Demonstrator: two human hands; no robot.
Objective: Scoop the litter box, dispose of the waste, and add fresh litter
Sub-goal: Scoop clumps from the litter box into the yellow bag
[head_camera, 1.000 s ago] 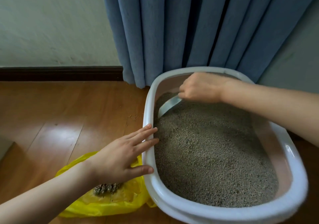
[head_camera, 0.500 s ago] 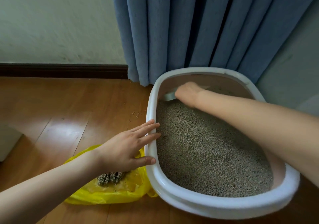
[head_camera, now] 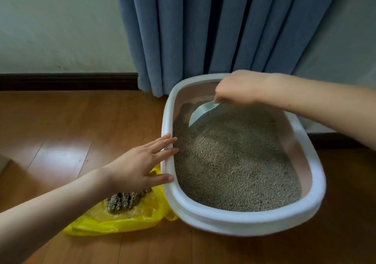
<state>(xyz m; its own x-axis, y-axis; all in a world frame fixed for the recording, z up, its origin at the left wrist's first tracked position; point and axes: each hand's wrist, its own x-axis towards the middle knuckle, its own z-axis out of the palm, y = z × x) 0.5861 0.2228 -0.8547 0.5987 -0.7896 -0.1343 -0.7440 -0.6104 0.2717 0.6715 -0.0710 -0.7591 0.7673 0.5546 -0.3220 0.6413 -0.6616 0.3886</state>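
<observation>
Two hands at work. My right hand [head_camera: 237, 90] grips scoop [head_camera: 202, 113] at far left corner of box [head_camera: 317, 190]; blade slants down-left from hand, tip buried in litter [head_camera: 234, 162]. My left hand [head_camera: 142, 162] lies flat, fingers straight, pressing near left rim, steadying box. Bag [head_camera: 122, 221] with waste [head_camera: 124, 200] lies on floor [head_camera: 61, 131] just left of box, under my left wrist. Judgement: loaded scoop must swing toward me and left, over rim, past left hand, into bag.

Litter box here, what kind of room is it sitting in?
Probably a room in a home: the litter box sits on a wooden floor by a wall with a dark baseboard and a floor-length blue curtain.
</observation>
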